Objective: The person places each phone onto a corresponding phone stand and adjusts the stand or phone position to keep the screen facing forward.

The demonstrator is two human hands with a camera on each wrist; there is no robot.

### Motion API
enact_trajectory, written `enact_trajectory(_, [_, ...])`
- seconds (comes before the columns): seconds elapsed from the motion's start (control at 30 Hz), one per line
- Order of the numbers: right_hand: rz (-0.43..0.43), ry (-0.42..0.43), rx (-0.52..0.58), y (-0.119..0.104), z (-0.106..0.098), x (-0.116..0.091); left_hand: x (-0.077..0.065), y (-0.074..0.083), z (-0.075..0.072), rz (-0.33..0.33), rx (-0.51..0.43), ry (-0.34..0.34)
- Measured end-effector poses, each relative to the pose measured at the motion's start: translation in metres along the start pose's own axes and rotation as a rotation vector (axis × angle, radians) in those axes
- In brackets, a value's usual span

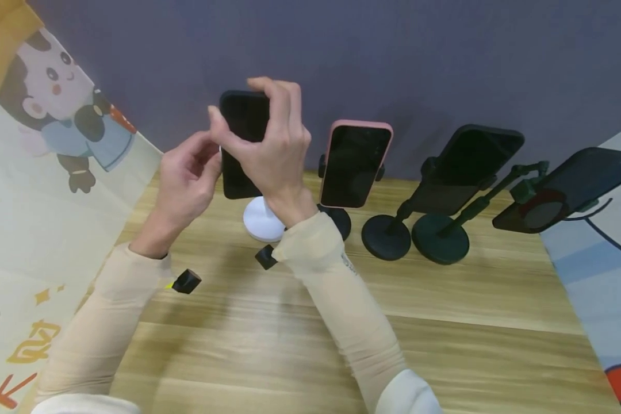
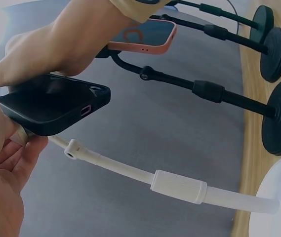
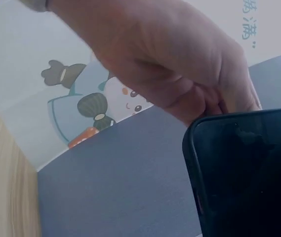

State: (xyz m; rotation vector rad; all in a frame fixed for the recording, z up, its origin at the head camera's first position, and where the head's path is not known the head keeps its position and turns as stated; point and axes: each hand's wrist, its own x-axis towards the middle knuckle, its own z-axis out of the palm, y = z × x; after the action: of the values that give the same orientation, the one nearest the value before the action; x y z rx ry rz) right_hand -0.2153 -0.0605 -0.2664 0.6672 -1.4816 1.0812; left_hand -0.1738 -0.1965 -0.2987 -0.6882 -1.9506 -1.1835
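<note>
A dark phone [image 1: 234, 169] stands upright in front of the white phone stand [image 1: 263, 220]. My right hand [image 1: 276, 135] reaches across the screen and grips the phone, thumb at its left edge and fingers over its top and right side. At the left edge, my left hand [image 1: 186, 175] curls its fingers behind the phone, pinching what looks like the stand's pale clamp, mostly hidden. From the left wrist view, the white pole [image 2: 180, 186] runs from its base up to the phone's back. The right wrist view shows the left hand [image 3: 180, 64] beside the phone's edge [image 3: 194, 163].
To the right, a pink-edged phone [image 1: 356, 164] sits in a black stand. Further right are another dark phone [image 1: 466, 167] on a black stand [image 1: 386, 237] and a phone [image 1: 574, 187] on a dark green stand [image 1: 441, 238]. A grey wall [image 1: 393, 52] rises behind the wooden table [image 1: 341, 356].
</note>
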Motion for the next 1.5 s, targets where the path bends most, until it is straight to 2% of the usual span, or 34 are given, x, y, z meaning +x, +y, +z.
enact_trajectory(0.17, [-0.039,-0.031,-0.011,-0.002,0.0,0.001,0.001,-0.002,-0.004,0.02,-0.013,-0.017])
enact_trajectory(0.43, [-0.063,-0.06,-0.029,-0.004,0.0,0.003,0.001,-0.005,-0.008,0.016,-0.035,-0.05])
enact_trajectory(0.7, [-0.063,-0.066,-0.021,-0.003,0.001,0.001,0.001,-0.005,-0.013,-0.031,-0.031,-0.092])
enact_trajectory(0.83, [-0.058,-0.078,-0.017,-0.001,0.001,0.0,0.001,-0.004,-0.013,-0.031,-0.018,-0.105])
enact_trajectory(1.03, [-0.056,-0.105,-0.034,0.0,0.0,0.0,0.001,-0.005,-0.008,0.033,0.009,-0.085])
enact_trajectory(1.23, [-0.079,-0.113,-0.074,0.0,0.0,0.0,0.0,-0.005,-0.004,0.062,0.045,-0.039])
enact_trajectory(1.5, [-0.11,-0.095,-0.128,0.002,0.0,0.002,0.0,-0.003,0.001,0.075,0.005,0.005])
